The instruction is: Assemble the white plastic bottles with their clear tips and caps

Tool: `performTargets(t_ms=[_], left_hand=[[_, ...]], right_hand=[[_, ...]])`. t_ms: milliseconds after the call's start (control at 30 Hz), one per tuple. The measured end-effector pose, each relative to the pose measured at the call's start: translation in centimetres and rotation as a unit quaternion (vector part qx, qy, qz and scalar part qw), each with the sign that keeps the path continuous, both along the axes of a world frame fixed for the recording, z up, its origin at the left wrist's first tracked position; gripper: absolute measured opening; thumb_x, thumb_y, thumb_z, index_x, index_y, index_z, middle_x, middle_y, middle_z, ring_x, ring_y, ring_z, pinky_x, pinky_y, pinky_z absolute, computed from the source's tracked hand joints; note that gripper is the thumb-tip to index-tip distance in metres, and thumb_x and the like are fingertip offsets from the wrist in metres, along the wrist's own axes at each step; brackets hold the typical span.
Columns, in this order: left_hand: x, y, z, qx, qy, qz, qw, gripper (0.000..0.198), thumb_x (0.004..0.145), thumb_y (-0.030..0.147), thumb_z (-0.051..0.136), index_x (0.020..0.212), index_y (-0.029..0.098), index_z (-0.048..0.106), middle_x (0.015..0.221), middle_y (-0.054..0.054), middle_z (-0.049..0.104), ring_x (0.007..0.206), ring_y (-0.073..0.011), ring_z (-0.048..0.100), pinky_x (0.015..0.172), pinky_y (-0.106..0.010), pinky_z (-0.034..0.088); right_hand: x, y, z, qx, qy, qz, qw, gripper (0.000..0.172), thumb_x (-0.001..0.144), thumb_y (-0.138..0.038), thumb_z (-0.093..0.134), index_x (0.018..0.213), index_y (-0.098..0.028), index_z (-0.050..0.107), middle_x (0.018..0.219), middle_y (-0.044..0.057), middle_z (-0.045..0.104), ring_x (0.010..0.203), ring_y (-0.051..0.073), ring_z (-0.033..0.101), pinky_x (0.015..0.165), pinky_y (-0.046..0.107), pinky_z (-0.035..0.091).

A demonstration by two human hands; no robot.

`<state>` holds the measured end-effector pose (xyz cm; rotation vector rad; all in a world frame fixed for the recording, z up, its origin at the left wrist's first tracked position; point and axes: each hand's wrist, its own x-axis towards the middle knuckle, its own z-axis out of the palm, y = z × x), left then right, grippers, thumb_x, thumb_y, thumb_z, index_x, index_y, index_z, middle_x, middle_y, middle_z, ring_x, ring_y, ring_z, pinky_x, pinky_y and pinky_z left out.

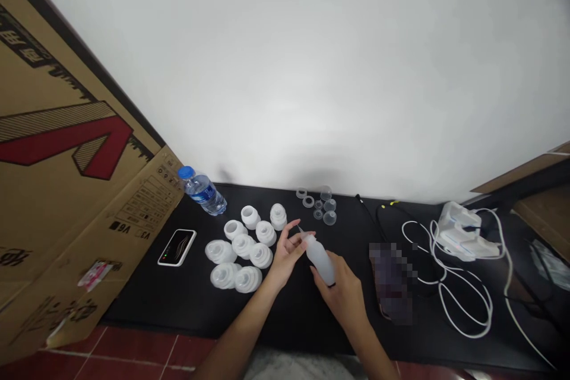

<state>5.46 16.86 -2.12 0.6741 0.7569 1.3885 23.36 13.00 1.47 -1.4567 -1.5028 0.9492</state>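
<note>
My right hand [346, 290] is wrapped round the body of a translucent white plastic bottle [321, 261], which tilts up and to the left. At its upper end, the fingers of my left hand [288, 252] close round the neck, where a thin clear pointed piece [301, 229] shows between them. What exactly the left fingertips pinch is partly hidden. Left of that hand, several squat white plastic bottle parts [243, 246] stand in a cluster, some with stepped tops and some with open mouths. Small clear domes [330, 206] and rings [308, 202] lie beyond my hands.
On the black table [285, 332] are a blue-capped water bottle [203, 193] and a white-edged device [177, 247] at left. A large cardboard box [124, 190] borders that side. To the right lie a blurred-out dark object [392, 285], white cables [463, 294] and a white device [463, 231].
</note>
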Motion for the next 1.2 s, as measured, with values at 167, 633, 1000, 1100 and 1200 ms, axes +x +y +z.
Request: performTargets(t_ms=[167,633,1000,1100,1200], left_hand=[[0.0,-0.2,0.1,0.005,0.001,-0.005,1.0,0.083,0.086,0.045,0.091,0.154,0.028,0.046,0.124,-0.014,0.08,0.109,-0.0253,0.076,0.095,-0.037,0.055],[0.1,-0.3,0.2,0.017,-0.036,-0.035,0.999,0.075,0.085,0.054,0.09,0.145,0.022,0.057,0.127,-0.018,0.079,0.113,-0.0298,0.076,0.093,-0.036,0.058],[0.6,-0.3,-0.1,-0.062,0.011,-0.062,0.996,0.052,0.099,0.06,0.07,0.13,0.018,0.063,0.096,-0.009,0.078,0.07,-0.0186,0.073,0.063,-0.029,0.06],[0.7,-0.3,-0.4,-0.068,-0.022,-0.061,0.996,0.05,0.099,0.06,0.069,0.129,0.021,0.059,0.09,-0.006,0.076,0.063,-0.0158,0.069,0.056,-0.025,0.056],[0.6,-0.4,-0.4,-0.042,-0.08,-0.058,0.994,0.046,0.094,0.057,0.074,0.12,0.022,0.059,0.101,-0.006,0.076,0.068,-0.0171,0.071,0.057,-0.026,0.057]], right_hand=[[-0.1,0.9,-0.5,-0.405,0.418,0.073,0.81,0.057,0.096,-0.069,0.065,0.1,-0.012,0.071,0.067,0.0,0.064,0.035,0.003,0.031,0.029,0.014,0.022],[-2.9,-1.5,-2.4,-0.415,0.607,0.143,0.662,0.062,0.102,-0.072,0.058,0.108,-0.013,0.074,0.064,-0.005,0.061,0.032,0.0,0.019,0.027,0.012,0.019],[1.4,7.9,0.5,0.064,-0.156,-0.014,0.986,0.043,0.106,-0.062,0.052,0.101,-0.022,0.069,0.076,0.004,0.068,0.069,0.026,0.068,0.069,0.038,0.052],[1.0,10.6,-0.5,0.126,-0.215,-0.057,0.967,0.043,0.104,-0.054,0.054,0.125,-0.018,0.066,0.112,0.015,0.07,0.094,0.032,0.072,0.078,0.042,0.058],[0.4,11.5,-2.1,0.128,-0.215,-0.037,0.967,0.042,0.104,-0.046,0.055,0.135,-0.019,0.062,0.132,0.018,0.065,0.101,0.032,0.073,0.078,0.043,0.061]])
